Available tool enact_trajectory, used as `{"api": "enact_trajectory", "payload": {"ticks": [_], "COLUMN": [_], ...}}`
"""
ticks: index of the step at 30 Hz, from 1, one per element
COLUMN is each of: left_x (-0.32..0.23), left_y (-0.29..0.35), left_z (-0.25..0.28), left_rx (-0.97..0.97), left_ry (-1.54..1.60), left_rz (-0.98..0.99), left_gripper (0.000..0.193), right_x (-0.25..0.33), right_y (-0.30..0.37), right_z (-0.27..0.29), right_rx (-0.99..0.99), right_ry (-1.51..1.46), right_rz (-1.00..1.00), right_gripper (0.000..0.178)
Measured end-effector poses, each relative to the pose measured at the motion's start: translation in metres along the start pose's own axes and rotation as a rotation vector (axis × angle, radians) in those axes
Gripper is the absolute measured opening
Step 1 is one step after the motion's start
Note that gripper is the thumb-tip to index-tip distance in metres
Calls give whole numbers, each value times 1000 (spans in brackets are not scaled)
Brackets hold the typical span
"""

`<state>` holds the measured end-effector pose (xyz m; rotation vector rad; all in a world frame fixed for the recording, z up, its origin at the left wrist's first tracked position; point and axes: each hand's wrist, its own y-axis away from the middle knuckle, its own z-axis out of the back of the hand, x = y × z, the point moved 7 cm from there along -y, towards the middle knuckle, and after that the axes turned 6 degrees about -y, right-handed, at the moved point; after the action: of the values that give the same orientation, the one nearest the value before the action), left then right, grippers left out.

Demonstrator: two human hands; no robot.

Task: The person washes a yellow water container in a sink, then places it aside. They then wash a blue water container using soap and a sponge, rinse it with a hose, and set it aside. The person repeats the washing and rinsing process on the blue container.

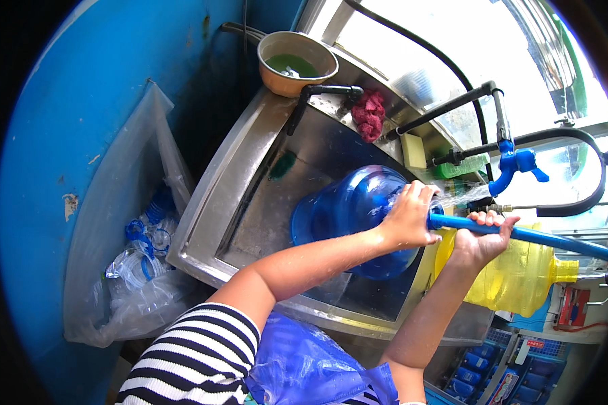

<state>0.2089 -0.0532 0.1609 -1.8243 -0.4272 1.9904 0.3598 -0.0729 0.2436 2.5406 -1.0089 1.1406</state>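
A large clear-blue water jug [348, 202] lies tilted in the steel sink [213, 172], its mouth toward the right. My left hand [409, 216] is wrapped over the jug's neck, holding it. My right hand [483, 239] grips a long blue rod [554, 241] whose end goes in at the jug's mouth; whatever is on that end cannot be made out. From a blue tap [517, 162] above, water splashes onto the neck beside my left fingers. A yellow water jug [513, 277] lies just beyond my right hand.
A bowl of green liquid [297, 65] stands on the sink's far corner, near a wet red cloth [368, 115] and a yellow sponge [413, 151]. Black pipes [446, 111] cross above the basin. At left hangs a clear plastic bag [125, 270] with plastic scraps.
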Motion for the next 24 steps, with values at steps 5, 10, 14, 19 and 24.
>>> {"api": "enact_trajectory", "payload": {"ticks": [5,10,14,19,24], "left_x": [15,1,-8,-25,7], "left_y": [-17,-3,33,54,-1], "left_z": [-22,-31,-1,12,-10], "left_rx": [213,911,-152,-100,62], "left_ry": [99,393,-64,-243,54], "left_rz": [-46,-201,-4,53,-49], "left_gripper": [44,38,59,79,71], "right_x": [-17,-24,-14,6,8], "right_y": [28,30,19,11,19], "right_z": [-47,-57,-55,-18,1], "right_rx": [668,796,659,182,7], "right_ry": [-30,-59,-60,20,-46], "right_rz": [-185,-383,-252,26,128], "right_gripper": [52,55,53,46,46]}}
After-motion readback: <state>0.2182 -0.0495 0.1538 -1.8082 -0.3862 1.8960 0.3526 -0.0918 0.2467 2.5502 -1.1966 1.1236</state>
